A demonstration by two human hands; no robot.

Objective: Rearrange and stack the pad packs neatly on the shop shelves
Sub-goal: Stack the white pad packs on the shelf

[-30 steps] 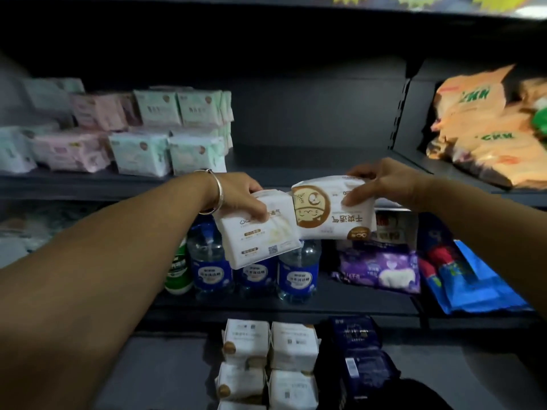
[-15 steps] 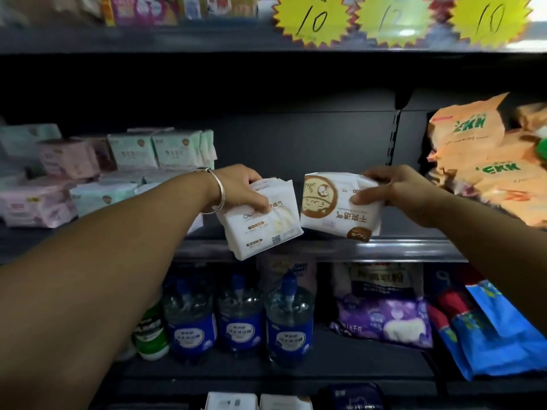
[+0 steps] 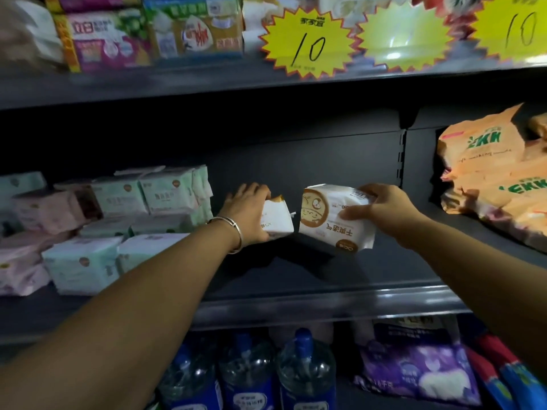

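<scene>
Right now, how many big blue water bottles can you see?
3, side by side on the bottom shelf: left bottle, middle bottle, right bottle. The left arm may hide more.

Both arms stretched forward and up, forearms converging toward the middle. Left hand (image 3: pixel 247 213) back-side up, wrist bent slightly, bangle (image 3: pixel 233 232) round the wrist, fingers curled over the top of a white pack (image 3: pixel 276 218), thumb apparently underneath, though hidden. Right hand (image 3: pixel 381 213) just beside it, knuckles to the right, fingers over the top edge and thumb (image 3: pixel 350 216) pressed on the face of a second pack (image 3: pixel 331 218).
</scene>
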